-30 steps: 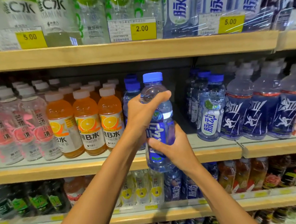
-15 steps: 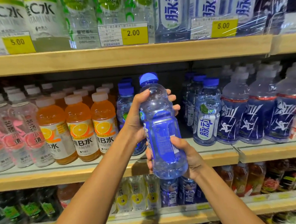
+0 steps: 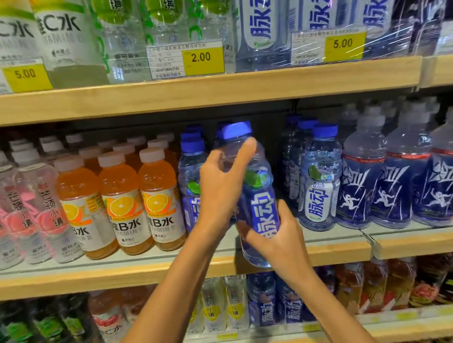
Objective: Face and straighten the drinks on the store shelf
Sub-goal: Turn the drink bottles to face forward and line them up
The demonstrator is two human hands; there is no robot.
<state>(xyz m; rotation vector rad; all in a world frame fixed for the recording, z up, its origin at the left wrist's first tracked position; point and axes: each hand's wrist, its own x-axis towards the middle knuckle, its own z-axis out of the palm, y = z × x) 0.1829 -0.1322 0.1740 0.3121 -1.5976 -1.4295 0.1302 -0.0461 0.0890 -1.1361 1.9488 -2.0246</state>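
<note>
Blue bottle (image 3: 259,209): held off the middle shelf (image 3: 94,275), in front of its edge, label forward, cap tipped toward 11 o'clock.
Left hand (image 3: 221,187): wraps the bottle's upper half from 9 o'clock.
Right hand (image 3: 279,237): grips its lower part from 4 o'clock.
Neighbours: matching blue bottles (image 3: 320,189) at 3 o'clock, orange bottles (image 3: 121,204) at 9 o'clock.

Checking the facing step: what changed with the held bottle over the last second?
The blue bottle was twisted: half a second ago its plain back faced the camera and its top leaned left; now its white-lettered front faces out, nearly upright. The left hand keeps gripping its shoulder, the right hand its lower body. The shelved orange bottles are unchanged.
</note>
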